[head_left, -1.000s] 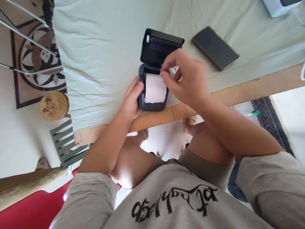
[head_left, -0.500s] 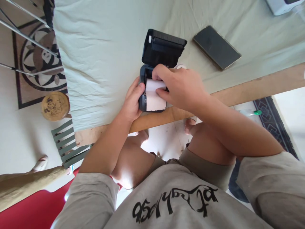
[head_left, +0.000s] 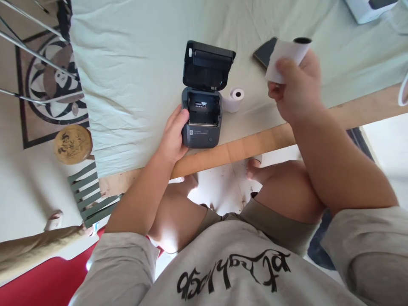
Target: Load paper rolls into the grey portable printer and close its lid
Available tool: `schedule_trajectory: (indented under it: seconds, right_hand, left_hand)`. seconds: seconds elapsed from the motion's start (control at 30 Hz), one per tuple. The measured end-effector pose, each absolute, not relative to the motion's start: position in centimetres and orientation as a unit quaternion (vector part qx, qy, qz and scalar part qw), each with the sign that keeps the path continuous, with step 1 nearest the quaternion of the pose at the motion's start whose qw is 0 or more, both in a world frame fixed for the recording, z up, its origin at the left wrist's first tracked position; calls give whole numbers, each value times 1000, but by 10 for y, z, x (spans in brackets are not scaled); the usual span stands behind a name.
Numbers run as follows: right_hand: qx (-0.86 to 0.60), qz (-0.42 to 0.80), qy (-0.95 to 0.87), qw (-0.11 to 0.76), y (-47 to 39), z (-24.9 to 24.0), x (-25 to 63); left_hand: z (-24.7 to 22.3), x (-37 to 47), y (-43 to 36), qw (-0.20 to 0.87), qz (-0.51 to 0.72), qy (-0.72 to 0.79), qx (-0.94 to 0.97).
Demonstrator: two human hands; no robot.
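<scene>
A small dark label printer [head_left: 202, 136] stands near the table's front edge with its lid [head_left: 208, 66] swung up. Its paper bay is bare, and a small printed sticker shows inside. My left hand [head_left: 174, 131] grips the printer's left side, thumb at the bay's edge. Off to the right, my right hand [head_left: 298, 87] holds a white paper roll [head_left: 287, 53] with a dark core, raised above the table. A second white paper roll [head_left: 234, 100] lies against the printer's right side, its core end showing.
Behind the raised roll lies a smartphone [head_left: 265, 52], partly covered. A white device [head_left: 369, 10] sits at the far right corner. Pale cloth covers the table [head_left: 134, 63], whose front has a wooden edge [head_left: 242, 146]. A round stool [head_left: 72, 144] and another person's leg [head_left: 44, 244] are at left.
My right hand has lifted the paper roll out of the printer and carried it right, over the phone. The second roll is now uncovered. My left hand stays on the printer.
</scene>
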State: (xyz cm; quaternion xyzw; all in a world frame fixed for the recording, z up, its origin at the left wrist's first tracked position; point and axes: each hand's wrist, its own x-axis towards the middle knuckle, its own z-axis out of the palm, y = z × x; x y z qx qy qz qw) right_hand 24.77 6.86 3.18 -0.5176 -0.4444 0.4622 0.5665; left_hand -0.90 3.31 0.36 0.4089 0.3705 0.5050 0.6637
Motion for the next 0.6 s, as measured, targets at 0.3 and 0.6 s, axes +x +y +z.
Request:
schedule_trajectory:
  seconds: [0.3, 0.6]
  right_hand:
    - [-586, 108, -708, 379, 77, 7, 253]
    - [-630, 63, -722, 280, 72, 15, 248]
  left_hand:
    - [2, -10, 34, 670, 495, 389, 393]
    - [-1, -10, 35, 676, 503, 374, 388]
